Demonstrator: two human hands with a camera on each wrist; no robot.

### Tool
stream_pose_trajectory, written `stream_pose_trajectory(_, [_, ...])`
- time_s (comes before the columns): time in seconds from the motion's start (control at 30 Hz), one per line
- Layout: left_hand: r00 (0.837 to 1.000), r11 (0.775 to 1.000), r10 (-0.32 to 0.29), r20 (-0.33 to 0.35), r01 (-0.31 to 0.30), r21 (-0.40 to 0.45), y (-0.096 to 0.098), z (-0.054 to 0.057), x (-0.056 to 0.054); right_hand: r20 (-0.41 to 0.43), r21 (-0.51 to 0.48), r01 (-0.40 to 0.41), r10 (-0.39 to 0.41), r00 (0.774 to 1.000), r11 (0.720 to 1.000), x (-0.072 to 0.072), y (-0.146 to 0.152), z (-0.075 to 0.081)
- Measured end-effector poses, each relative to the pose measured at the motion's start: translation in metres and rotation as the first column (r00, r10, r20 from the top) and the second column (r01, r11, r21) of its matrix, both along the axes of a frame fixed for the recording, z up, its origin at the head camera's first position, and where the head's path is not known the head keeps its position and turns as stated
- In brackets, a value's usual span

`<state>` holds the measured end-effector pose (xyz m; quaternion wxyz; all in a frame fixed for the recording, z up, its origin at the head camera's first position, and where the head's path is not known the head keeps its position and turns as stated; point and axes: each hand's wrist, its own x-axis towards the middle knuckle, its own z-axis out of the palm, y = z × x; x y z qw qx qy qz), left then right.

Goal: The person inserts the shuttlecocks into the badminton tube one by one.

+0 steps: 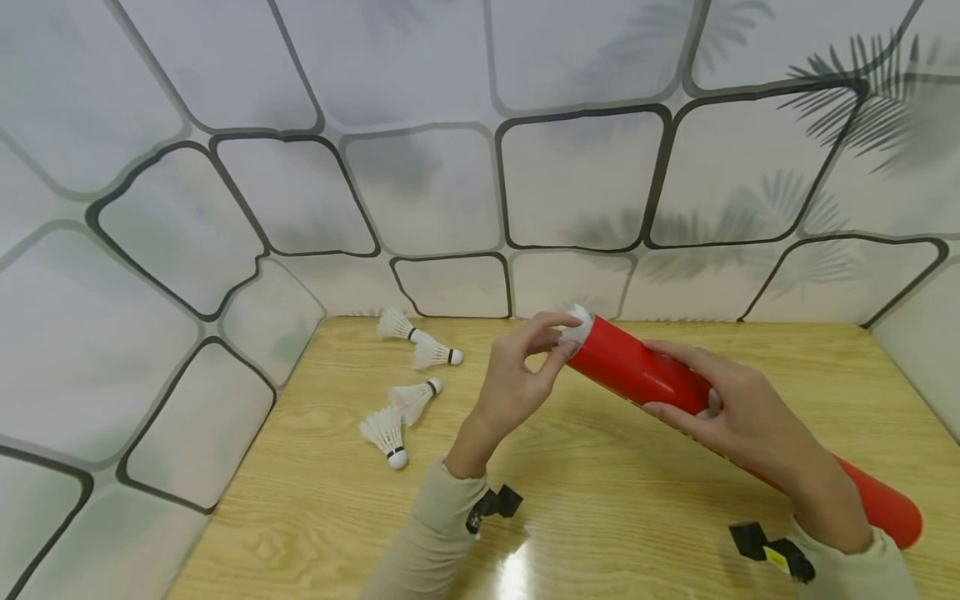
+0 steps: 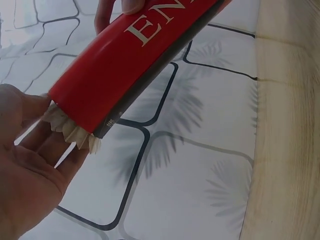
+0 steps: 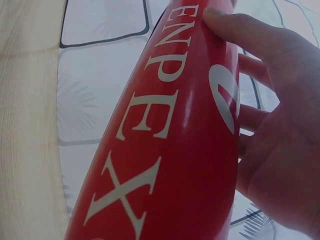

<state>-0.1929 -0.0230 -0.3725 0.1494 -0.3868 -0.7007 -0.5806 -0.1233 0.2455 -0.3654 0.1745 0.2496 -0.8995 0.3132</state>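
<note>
While the right grip (image 1: 750, 417) holds the red tube (image 1: 633, 362) partway along its length, the left grip (image 1: 517, 367) pinches the feathers of one shuttlecock (image 1: 576, 328) at the tube's mouth, finger and thumb close together. Tube slants above the surface (image 1: 600, 500), mouth raised toward the left, other end down to the right; whether that end touches the wood, we cannot tell. Progress, as we read it: four shuttlecocks lie outside the tube on the left of the surface, a far pair (image 1: 432, 356) and a near pair (image 1: 384, 429), the two in each seeming to touch. The fifth is at the halfway stage, a fringe of feathers showing past the rim in the left wrist view, its cork out of sight, we judge inside. From this moment alone we cannot tell whether it is going in or coming out. If the work is emptying, we count four done and this one begun; if filling, this one is nearly home and four are left. Any others deeper down, the red wall hides from us.
</note>
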Motion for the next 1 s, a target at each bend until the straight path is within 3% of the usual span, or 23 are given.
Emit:
stream_pose_trajectory(0.1, [0.997,0.997,-0.073,0.005,0.073,0.003,-0.002,-0.002,-0.002,0.011,-0.005,-0.003,0.003,1.000,1.000,0.000,-0.001,0.000])
stream_pose_trajectory(0.23, [0.982,0.982,-0.188,0.024,0.188,0.010,-0.003,-0.005,-0.007,0.014,-0.002,-0.008,0.008,1.000,1.000,-0.001,-0.002,0.000])
stream_pose_trajectory(0.53, [0.947,0.952,-0.303,0.106,0.306,-0.005,-0.003,-0.007,-0.009,-0.027,0.024,0.003,-0.002,1.000,1.000,0.000,-0.002,0.000])
stream_pose_trajectory(0.7, [0.939,0.945,-0.320,0.129,0.325,-0.021,-0.001,-0.005,-0.009,-0.035,0.028,0.004,-0.003,0.999,1.000,0.002,-0.001,0.002])
stream_pose_trajectory(1.0, [0.965,0.970,-0.242,0.104,0.244,-0.007,-0.012,0.003,-0.004,0.077,-0.019,0.006,-0.005,0.997,1.000,0.001,0.000,0.002])
